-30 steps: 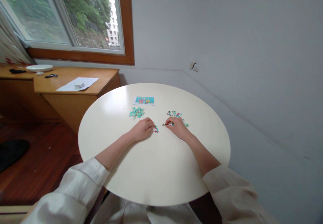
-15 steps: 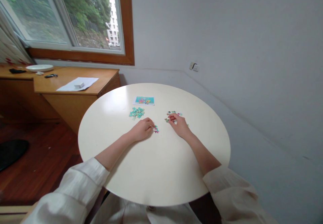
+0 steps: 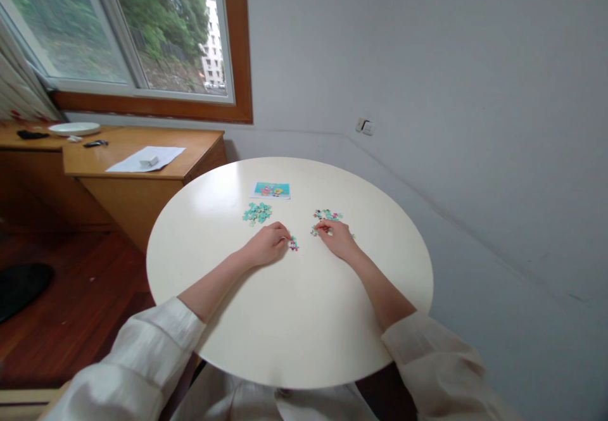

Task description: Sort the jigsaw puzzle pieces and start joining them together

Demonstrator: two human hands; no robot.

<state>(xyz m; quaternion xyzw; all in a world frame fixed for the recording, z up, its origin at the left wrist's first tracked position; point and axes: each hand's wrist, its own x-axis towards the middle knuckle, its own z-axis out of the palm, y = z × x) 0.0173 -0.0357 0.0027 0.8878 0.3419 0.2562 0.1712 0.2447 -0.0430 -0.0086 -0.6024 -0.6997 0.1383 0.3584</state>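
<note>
My left hand (image 3: pixel 270 244) rests on the white round table, fingers curled, with its fingertips on a small cluster of joined jigsaw puzzle pieces (image 3: pixel 294 244) in pink and teal. To the right, my right hand (image 3: pixel 336 237) has thumb and index finger pinched together on a jigsaw puzzle piece (image 3: pixel 314 230) at the near side of a loose group. Behind that hand lie several mixed-colour puzzle pieces (image 3: pixel 327 214), partly hidden by it. A heap of teal puzzle pieces (image 3: pixel 258 213) sits beyond my left hand. The reference picture card (image 3: pixel 272 190) lies farther back.
The round table (image 3: pixel 294 332) stands close to the wall. At the left is a wooden desk (image 3: pixel 202 149) bearing a paper sheet (image 3: pixel 171 154), a small white box (image 3: pixel 149 161) and a white plate (image 3: pixel 75 128). A window (image 3: pixel 166 35) is above it.
My right thumb and index finger have closed from a gap into a pinch and dropped slightly toward the near pieces. My left hand has stayed in place.
</note>
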